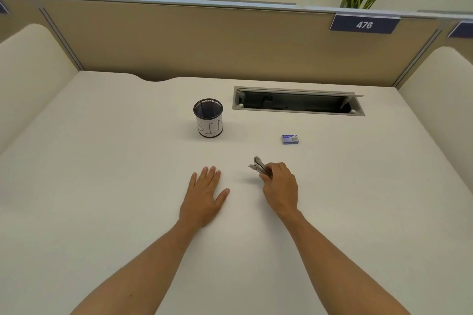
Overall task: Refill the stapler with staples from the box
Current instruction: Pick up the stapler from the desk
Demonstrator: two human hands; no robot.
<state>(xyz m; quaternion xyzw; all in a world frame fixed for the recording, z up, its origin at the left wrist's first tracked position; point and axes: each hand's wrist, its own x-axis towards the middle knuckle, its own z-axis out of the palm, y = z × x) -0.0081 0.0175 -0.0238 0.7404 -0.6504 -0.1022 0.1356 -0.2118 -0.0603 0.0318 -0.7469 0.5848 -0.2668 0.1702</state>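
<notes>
A small silver metal stapler is held in my right hand, just above the white desk, its front end pointing up and to the left; my fingers hide its rear half. A small blue staple box lies closed on the desk beyond my right hand, a short gap away. My left hand rests flat on the desk, palm down, fingers spread, holding nothing, to the left of the stapler.
A black mesh cup with a paper label stands at the back, left of the box. An open cable tray slot is sunk into the desk behind the box. Beige partition walls enclose the desk on three sides.
</notes>
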